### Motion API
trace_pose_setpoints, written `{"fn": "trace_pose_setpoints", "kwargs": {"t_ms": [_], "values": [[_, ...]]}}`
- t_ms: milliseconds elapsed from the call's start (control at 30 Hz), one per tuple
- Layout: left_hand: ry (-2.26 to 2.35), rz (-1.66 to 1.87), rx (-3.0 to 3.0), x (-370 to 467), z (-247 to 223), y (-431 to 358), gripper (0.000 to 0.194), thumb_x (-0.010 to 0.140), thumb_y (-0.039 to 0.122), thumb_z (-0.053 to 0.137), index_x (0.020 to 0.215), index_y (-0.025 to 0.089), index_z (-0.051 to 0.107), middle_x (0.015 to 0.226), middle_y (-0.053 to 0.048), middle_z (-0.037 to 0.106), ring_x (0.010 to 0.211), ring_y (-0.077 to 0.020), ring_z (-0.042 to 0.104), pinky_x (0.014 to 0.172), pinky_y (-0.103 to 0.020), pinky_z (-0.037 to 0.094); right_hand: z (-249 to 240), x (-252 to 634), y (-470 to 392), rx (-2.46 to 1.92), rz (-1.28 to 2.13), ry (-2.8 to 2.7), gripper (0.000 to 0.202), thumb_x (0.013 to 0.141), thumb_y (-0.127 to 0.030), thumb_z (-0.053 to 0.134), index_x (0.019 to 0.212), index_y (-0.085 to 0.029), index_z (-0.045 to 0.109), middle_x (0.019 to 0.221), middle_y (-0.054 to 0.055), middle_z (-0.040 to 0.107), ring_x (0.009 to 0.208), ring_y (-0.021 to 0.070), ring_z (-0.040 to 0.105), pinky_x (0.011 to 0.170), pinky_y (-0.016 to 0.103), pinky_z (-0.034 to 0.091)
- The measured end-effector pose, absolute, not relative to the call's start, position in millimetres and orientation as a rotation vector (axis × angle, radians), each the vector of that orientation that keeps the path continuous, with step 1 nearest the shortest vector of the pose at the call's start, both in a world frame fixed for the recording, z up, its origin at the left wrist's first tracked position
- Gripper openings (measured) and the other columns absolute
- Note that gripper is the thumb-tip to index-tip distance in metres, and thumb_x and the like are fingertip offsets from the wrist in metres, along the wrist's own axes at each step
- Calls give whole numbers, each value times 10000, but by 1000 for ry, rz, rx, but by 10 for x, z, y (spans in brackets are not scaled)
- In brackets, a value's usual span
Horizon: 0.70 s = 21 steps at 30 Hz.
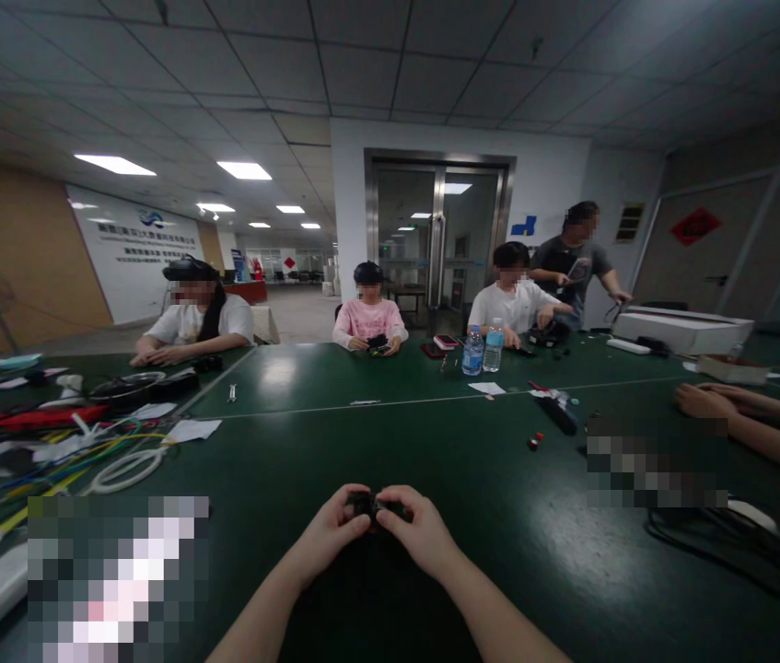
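Note:
Close in front of me, my left hand (334,532) and my right hand (418,529) meet over the dark green table (390,442). Between them they hold a small black object (366,505), thumbs on the near side and fingers curled behind it. Its kind is unclear, since the fingers cover much of it and it is dark. Both hands are closed on it, the left at its left end and the right at its right end.
Cables (131,470) and tools crowd the left side. Two water bottles (472,352) stand beyond, near small red caps (534,442). A co-worker's hands (714,405) rest at right, near a black cable (700,543). Several people sit or stand across the table.

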<state>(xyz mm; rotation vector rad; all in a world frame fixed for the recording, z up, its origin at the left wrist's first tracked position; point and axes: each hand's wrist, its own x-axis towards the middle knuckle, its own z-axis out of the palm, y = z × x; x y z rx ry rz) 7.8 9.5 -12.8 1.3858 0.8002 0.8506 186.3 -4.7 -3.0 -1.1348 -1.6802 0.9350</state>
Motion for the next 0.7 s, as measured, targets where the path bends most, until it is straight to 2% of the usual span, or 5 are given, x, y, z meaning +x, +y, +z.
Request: {"fn": "trace_pose_setpoints", "kwargs": {"t_ms": [200, 533, 700], "values": [[775, 839, 1369, 86, -114, 81, 379, 732, 282, 609, 1062, 205, 437, 830, -14, 611, 795, -160, 573, 701, -280, 406, 62, 1884, -126, -1139, 882, -1770, 170, 741, -245, 563, 896, -251, 633, 1049, 24, 564, 1023, 201, 515, 911, 343, 379], [868, 874, 1384, 85, -117, 91, 361, 726, 356, 607, 1028, 197, 488, 828, -20, 607, 789, -167, 572, 709, -292, 406, 24, 1881, -112, -1118, 904, -1781, 235, 734, -229, 555, 954, -289, 611, 1020, 7, 588, 971, 204, 541, 826, 335, 430], [862, 870, 1359, 86, -117, 89, 379, 703, 333, 635, 1026, 192, 494, 843, -28, 613, 795, -173, 580, 709, -293, 411, 23, 1883, -120, -1094, 930, -1770, 215, 734, -221, 556, 929, -287, 621, 1021, 5, 576, 970, 198, 544, 815, 327, 440]]}}
